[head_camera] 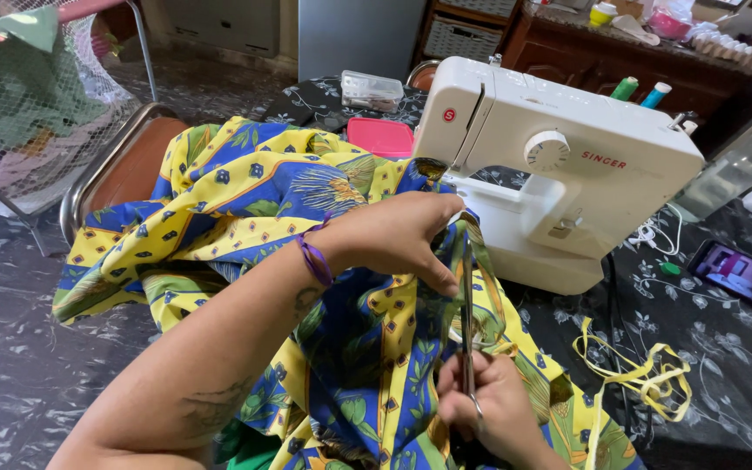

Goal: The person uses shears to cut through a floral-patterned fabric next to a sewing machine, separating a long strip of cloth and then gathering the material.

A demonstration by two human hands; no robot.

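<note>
The left hand (393, 235) pinches a fold of the blue-and-yellow floral cotton fabric (245, 191), holding it taut. The right hand (493, 413) (nearer the body) is closed around slim metal scissors (466, 313); the blades run straight away toward the left hand, in front of the white sewing machine (567, 165).

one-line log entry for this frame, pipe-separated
left hand: pinching patterned fabric taut | right hand: holding scissors, blades on fabric edge | sewing machine behind | yellow trimmed strips on table
</note>
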